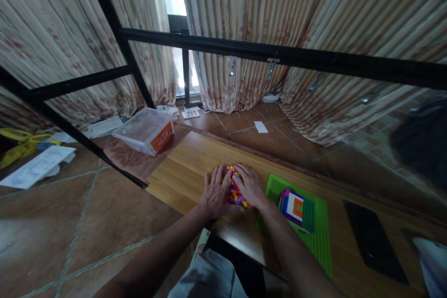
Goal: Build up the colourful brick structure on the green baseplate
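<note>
A heap of small colourful building bricks (236,192), pink, yellow, orange and purple, lies on the wooden tabletop (185,158). My left hand (217,194) rests along the heap's left side, its fingers stretched out. From the right, my right hand (248,184) lies against the same heap with fingers extended. Both hands cup the bricks between them, and part of the heap is hidden under the fingers. Just right of my right forearm, a green studded baseplate (319,223) carries a square pattern of bricks (294,207) in purple, blue, white, green and orange.
A black phone-like slab (375,242) lies on the table at the right. Beyond the table's left end, a clear plastic bin (141,128) with an orange label stands on the floor. A black metal frame (216,43) crosses in front of the curtains.
</note>
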A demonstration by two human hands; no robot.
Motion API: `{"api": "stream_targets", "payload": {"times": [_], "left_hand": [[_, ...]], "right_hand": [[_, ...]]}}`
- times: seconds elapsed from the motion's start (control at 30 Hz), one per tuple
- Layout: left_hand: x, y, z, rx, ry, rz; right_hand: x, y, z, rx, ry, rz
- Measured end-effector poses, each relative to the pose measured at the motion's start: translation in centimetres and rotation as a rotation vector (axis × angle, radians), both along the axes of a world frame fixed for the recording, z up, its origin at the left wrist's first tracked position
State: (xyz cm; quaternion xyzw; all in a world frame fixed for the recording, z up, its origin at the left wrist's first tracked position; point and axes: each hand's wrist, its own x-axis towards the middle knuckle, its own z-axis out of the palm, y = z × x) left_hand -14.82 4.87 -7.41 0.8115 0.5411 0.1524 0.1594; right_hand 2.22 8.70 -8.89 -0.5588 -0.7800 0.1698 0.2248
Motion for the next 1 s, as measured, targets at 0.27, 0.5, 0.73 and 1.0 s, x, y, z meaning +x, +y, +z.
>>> {"api": "stream_targets", "payload": {"times": [0.27,0.5,0.73,1.0], "left_hand": [[-0.8,0.1,-0.2,0.061,-0.069,-0.128],[-1.9,1.3,0.1,0.072,-0.254,-0.147],[-0.5,6.8,0.1,-0.023,-0.345,-0.098],[1.2,6.1,0.4,-0.106,-0.447,-0.313]], "right_hand": [[-1.7,-1.8,0.9,-0.023,0.328,0.007],[-0.1,-4.4,1.8,-0.033,0.666,-0.211],[-0.3,-7.5,0.5,0.040,0.639,-0.491],[-2.7,-4.6,0.6,0.103,0.629,-0.388]]}}
